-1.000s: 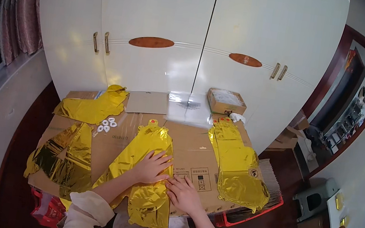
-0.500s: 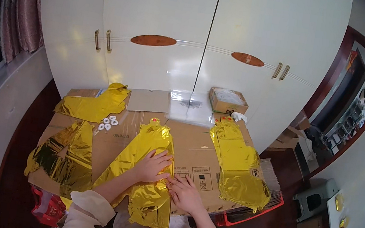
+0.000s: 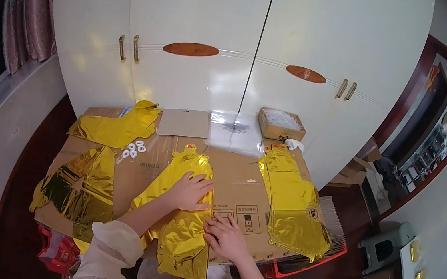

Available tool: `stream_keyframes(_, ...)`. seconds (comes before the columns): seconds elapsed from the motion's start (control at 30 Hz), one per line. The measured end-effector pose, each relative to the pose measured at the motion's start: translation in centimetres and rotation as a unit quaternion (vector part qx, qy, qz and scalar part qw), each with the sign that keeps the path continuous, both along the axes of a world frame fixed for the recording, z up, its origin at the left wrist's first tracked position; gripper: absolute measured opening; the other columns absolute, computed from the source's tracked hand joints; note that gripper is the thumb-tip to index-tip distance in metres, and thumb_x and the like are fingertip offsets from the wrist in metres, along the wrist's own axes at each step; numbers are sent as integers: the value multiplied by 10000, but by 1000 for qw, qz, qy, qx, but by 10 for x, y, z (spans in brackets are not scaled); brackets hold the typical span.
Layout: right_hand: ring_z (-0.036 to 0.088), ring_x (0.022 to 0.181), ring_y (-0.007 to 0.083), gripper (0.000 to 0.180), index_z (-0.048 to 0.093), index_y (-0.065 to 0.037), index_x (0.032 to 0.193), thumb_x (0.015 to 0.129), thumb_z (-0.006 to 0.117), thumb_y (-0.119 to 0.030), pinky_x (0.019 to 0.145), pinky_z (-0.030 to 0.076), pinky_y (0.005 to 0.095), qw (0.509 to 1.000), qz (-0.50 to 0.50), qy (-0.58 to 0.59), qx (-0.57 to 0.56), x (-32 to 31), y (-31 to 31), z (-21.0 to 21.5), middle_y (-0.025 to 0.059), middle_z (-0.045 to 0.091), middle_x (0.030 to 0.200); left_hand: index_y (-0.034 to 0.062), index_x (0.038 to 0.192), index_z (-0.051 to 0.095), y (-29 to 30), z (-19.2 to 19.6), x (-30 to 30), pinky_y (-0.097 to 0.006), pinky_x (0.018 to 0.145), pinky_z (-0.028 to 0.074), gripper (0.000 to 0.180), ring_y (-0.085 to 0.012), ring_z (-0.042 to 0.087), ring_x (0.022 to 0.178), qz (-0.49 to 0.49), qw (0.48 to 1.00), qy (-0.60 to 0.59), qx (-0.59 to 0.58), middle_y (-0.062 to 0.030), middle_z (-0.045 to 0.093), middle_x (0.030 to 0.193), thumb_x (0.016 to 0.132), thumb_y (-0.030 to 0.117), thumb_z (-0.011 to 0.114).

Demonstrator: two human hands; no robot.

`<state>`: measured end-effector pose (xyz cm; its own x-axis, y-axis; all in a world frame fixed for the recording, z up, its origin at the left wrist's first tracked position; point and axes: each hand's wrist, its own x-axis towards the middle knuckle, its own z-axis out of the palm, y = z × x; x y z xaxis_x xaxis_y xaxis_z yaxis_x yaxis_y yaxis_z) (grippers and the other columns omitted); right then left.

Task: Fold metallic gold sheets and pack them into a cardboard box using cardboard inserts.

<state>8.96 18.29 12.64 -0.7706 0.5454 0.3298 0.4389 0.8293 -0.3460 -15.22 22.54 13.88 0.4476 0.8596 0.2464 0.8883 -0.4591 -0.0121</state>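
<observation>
A flat gold foil balloon (image 3: pixel 179 242), wrinkled and folded along its length, lies in front of me, its lower end hanging over the table's near edge. My left hand (image 3: pixel 190 192) rests palm down on its middle with the fingers apart. Beside its right edge lies my right hand (image 3: pixel 227 237), fingers spread, their tips touching the foil and the cardboard. Part of the balloon is hidden beneath my left hand and forearm.
Other flat gold foil balloons lie at the right (image 3: pixel 294 208), near left (image 3: pixel 86 188) and far left (image 3: pixel 115 126). White plastic rings (image 3: pixel 132 150), clear plastic bags (image 3: pixel 233 132) and an open carton (image 3: pixel 281 125) sit on the cardboard-covered table (image 3: pixel 140 173). White cabinets (image 3: pixel 197 8) stand behind.
My left hand has slid slightly away from me over the foil. The balloon's left-hand part has drawn inward to the right. The right hand stays almost in place.
</observation>
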Motion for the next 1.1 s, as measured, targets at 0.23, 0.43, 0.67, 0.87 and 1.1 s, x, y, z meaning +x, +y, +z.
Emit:
stream_keyframes(0.23, 483, 1304, 221, 244, 704, -125, 1045, 900, 617, -301, 1126, 288, 515, 1000, 11, 9, -10, 1, 1, -1, 24, 625, 1273, 72, 1433, 393, 15, 3, -9, -567, 1135, 193, 1032, -282, 331, 1387, 39, 997, -8, -63, -82, 419, 1465, 704, 777, 587)
stream_keyframes(0.43, 484, 1301, 232, 247, 699, -115, 1051, 902, 615, -293, 1124, 291, 518, 999, 43, -2, -25, 6, 4, 4, 44, 628, 1265, 61, 1465, 340, 17, -8, -14, -585, 1140, 162, 1124, -335, 244, 1435, 46, 995, -32, -83, -126, 351, 1507, 662, 803, 601)
stream_keyframes(0.67, 492, 1287, 251, 332, 655, -83, 1154, 903, 616, -296, 1120, 305, 492, 1000, 21, 6, -16, -11, 9, 5, 82, 594, 1298, 55, 1471, 329, 17, -10, -13, -587, 1141, 154, 1128, -359, 209, 1449, 46, 996, -29, -73, -154, 311, 1533, 677, 818, 573)
stream_keyframes(0.87, 482, 1296, 245, 337, 650, -76, 1174, 906, 612, -277, 1126, 304, 478, 999, 38, -8, 12, -11, 8, 0, 81, 595, 1294, 66, 1478, 325, 18, -10, -14, -592, 1138, 166, 1088, -357, 207, 1450, 52, 996, -17, -73, -136, 290, 1549, 715, 812, 538)
stream_keyframes(1.1, 495, 1285, 243, 320, 658, -62, 1159, 910, 607, -256, 1124, 308, 477, 999, 48, -9, 2, -11, 7, 2, 76, 610, 1276, 95, 1489, 313, 19, -12, -15, -630, 1122, 163, 981, -301, 224, 1454, 51, 995, -26, -83, -52, 293, 1560, 795, 769, 482)
